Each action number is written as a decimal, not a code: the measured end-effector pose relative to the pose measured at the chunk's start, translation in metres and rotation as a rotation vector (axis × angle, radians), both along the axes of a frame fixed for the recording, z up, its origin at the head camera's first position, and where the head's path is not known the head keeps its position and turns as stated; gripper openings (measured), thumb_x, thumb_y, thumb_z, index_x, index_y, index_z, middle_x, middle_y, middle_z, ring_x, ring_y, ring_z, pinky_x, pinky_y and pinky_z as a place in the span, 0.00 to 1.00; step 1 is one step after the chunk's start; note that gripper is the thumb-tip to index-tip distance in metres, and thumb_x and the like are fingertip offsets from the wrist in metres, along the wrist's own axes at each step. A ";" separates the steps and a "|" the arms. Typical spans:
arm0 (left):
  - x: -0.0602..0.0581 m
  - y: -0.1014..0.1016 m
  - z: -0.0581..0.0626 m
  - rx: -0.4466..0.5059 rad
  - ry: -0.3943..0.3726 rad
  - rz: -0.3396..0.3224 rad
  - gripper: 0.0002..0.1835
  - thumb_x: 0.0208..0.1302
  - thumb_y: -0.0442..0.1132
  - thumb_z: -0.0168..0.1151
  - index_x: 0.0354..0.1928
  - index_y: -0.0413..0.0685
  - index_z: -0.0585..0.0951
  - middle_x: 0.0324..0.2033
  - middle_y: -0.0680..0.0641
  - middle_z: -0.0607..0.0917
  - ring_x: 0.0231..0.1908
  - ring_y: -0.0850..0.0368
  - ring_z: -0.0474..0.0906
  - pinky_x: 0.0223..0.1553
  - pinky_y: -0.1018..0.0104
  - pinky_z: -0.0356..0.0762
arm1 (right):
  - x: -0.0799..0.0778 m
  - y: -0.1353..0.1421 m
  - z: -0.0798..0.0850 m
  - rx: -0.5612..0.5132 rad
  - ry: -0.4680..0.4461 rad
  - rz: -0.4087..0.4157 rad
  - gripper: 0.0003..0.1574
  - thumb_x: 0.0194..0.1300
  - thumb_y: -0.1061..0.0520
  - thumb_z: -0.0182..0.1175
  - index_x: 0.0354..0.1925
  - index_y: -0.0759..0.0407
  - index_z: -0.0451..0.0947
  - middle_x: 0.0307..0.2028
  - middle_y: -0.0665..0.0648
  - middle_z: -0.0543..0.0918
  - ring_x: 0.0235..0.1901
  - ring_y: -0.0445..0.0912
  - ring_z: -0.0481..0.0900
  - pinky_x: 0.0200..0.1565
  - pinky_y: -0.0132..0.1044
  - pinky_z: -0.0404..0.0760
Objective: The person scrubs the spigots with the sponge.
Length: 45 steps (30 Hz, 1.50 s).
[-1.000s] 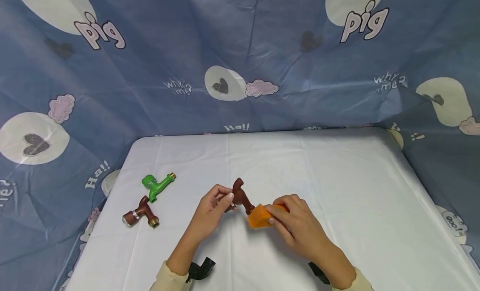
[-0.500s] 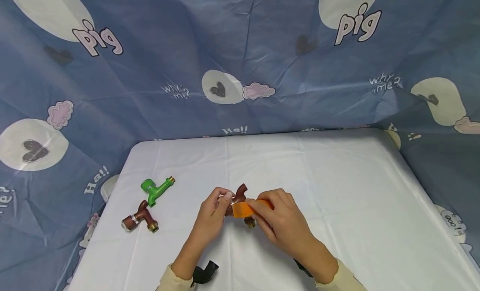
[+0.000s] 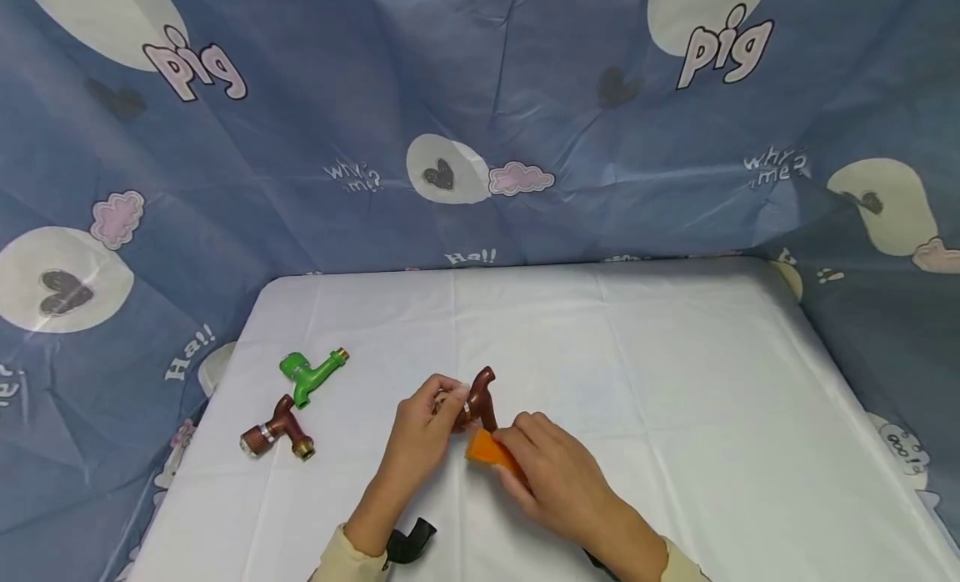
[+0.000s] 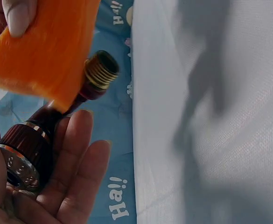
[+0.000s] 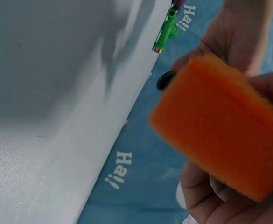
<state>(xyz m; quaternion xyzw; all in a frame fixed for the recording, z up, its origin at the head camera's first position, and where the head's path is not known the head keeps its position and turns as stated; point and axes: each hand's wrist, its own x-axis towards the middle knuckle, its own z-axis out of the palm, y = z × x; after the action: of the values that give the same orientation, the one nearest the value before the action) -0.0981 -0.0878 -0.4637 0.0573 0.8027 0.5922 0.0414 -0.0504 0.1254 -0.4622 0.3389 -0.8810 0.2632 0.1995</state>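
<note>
My left hand [image 3: 423,428] grips a brown faucet [image 4: 26,144] by its ribbed knob, holding it above the table. Its brass threaded end [image 4: 101,70] points away from the palm in the left wrist view. My right hand [image 3: 558,478] pinches an orange sponge [image 5: 220,126] between thumb and fingers. The sponge lies against or very near the faucet's body; in the right wrist view it hides most of the faucet. A second brown faucet [image 3: 281,430] and a green faucet [image 3: 311,377] lie on the table to the left of my hands.
A white cloth covers the table [image 3: 675,357]. Behind it and at the sides hangs a blue printed curtain [image 3: 600,107]. A black curved strap piece [image 3: 411,540] shows beside the left wrist.
The sponge has moved left from the faucet's threaded end, across its body, then down toward me. My left hand keeps its grip and has turned the faucet a little.
</note>
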 end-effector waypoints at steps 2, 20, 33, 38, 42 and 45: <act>0.000 -0.001 0.001 -0.002 -0.014 0.016 0.17 0.79 0.55 0.57 0.48 0.50 0.82 0.32 0.53 0.91 0.33 0.52 0.90 0.40 0.65 0.87 | 0.002 0.000 0.000 0.008 -0.042 0.006 0.18 0.60 0.55 0.74 0.48 0.57 0.82 0.38 0.47 0.76 0.36 0.41 0.73 0.37 0.32 0.76; -0.005 -0.008 0.005 0.238 -0.162 -0.080 0.19 0.84 0.50 0.52 0.51 0.38 0.76 0.35 0.36 0.89 0.33 0.37 0.90 0.39 0.54 0.89 | -0.027 0.032 0.018 -0.318 -0.196 -0.079 0.24 0.72 0.62 0.67 0.62 0.64 0.75 0.51 0.55 0.83 0.42 0.43 0.81 0.43 0.40 0.87; -0.004 -0.005 0.009 0.229 -0.171 -0.176 0.20 0.84 0.49 0.50 0.50 0.35 0.77 0.39 0.36 0.89 0.30 0.44 0.90 0.40 0.53 0.89 | -0.026 0.028 0.008 -0.279 -0.194 0.005 0.15 0.74 0.62 0.64 0.57 0.55 0.78 0.52 0.49 0.82 0.47 0.41 0.78 0.47 0.39 0.84; -0.005 -0.008 0.009 0.228 -0.164 -0.146 0.19 0.84 0.48 0.51 0.50 0.35 0.77 0.32 0.36 0.89 0.31 0.38 0.89 0.41 0.54 0.88 | -0.019 0.034 0.004 -0.229 -0.237 0.054 0.13 0.75 0.60 0.63 0.56 0.52 0.81 0.50 0.45 0.82 0.46 0.40 0.77 0.47 0.38 0.83; -0.005 -0.009 0.009 0.235 -0.160 -0.135 0.18 0.84 0.48 0.52 0.50 0.35 0.76 0.31 0.35 0.88 0.33 0.32 0.88 0.42 0.53 0.88 | -0.014 0.039 0.000 -0.225 -0.280 0.064 0.12 0.76 0.60 0.62 0.56 0.53 0.81 0.49 0.44 0.82 0.43 0.38 0.77 0.44 0.36 0.83; -0.006 -0.010 0.009 0.238 -0.148 -0.129 0.18 0.84 0.48 0.51 0.49 0.35 0.76 0.35 0.36 0.89 0.34 0.35 0.89 0.43 0.54 0.88 | -0.010 0.044 -0.003 -0.239 -0.339 0.044 0.14 0.77 0.58 0.62 0.58 0.52 0.81 0.49 0.42 0.81 0.41 0.36 0.77 0.43 0.35 0.83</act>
<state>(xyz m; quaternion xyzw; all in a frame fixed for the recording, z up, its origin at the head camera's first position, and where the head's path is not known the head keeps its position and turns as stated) -0.1038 -0.0976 -0.4548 0.0694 0.7162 0.6820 0.1311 -0.0605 0.1690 -0.4651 0.2830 -0.8568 0.4233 0.0816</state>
